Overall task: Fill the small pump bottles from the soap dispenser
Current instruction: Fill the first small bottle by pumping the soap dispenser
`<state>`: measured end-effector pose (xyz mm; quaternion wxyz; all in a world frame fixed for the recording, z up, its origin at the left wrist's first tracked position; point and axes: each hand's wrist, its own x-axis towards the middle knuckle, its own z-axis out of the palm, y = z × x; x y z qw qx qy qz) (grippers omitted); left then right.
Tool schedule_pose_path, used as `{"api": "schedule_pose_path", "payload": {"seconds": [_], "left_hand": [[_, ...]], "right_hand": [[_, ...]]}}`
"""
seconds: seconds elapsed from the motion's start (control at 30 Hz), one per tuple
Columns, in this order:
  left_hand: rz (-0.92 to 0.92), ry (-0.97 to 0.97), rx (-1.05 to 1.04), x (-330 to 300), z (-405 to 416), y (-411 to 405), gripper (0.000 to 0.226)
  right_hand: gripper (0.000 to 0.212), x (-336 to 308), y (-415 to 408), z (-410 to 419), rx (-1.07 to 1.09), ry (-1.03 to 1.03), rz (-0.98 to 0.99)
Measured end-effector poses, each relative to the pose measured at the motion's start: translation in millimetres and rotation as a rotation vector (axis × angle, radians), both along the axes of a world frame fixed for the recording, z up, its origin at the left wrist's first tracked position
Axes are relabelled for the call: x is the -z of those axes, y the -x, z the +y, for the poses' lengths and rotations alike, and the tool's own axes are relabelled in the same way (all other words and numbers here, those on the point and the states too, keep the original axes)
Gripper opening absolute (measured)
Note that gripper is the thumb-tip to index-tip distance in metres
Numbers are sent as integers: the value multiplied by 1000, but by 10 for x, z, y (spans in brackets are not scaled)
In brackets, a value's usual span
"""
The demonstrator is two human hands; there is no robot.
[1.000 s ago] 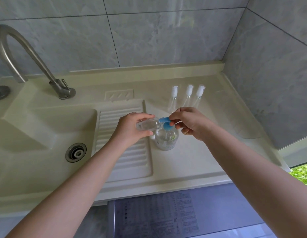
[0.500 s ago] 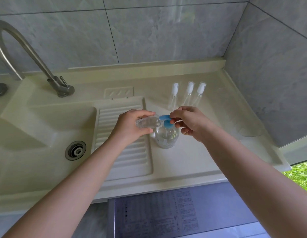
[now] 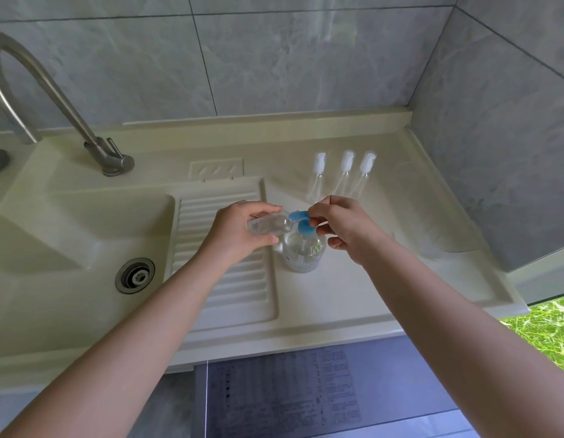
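Observation:
A clear soap dispenser [image 3: 302, 251] with a blue pump head [image 3: 301, 216] stands on the counter right of the ribbed drainboard. My left hand [image 3: 239, 229] grips a small clear bottle [image 3: 268, 224], tilted on its side with its open mouth at the blue spout. My right hand [image 3: 343, 226] holds the blue pump head between thumb and fingers. Three small pump bottles with white tops [image 3: 347, 172] stand in a row behind the dispenser.
The sink basin with its drain [image 3: 134, 275] lies to the left, under a metal faucet [image 3: 69, 99]. A ribbed drainboard [image 3: 223, 248] lies between basin and dispenser. Tiled walls close in behind and on the right. The counter's front edge [image 3: 274, 343] is near me.
Both hands keep their hold at the dispenser's spout. The view has shifted slightly; the objects themselves have not visibly moved.

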<state>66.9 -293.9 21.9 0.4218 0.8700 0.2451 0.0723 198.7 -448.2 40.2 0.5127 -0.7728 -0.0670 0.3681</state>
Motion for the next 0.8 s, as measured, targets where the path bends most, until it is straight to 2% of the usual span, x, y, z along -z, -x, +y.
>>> {"api": "schedule_pose_path", "payload": {"seconds": [0.2,0.8], "left_hand": [[-21,6,-6,-16,2,10,58],[-37,41,-9,6,-4,33,57]], "right_hand": [[5,-107,-35,22,-36,56,-27],[10,-63,16,23,-28,24,-42]]}}
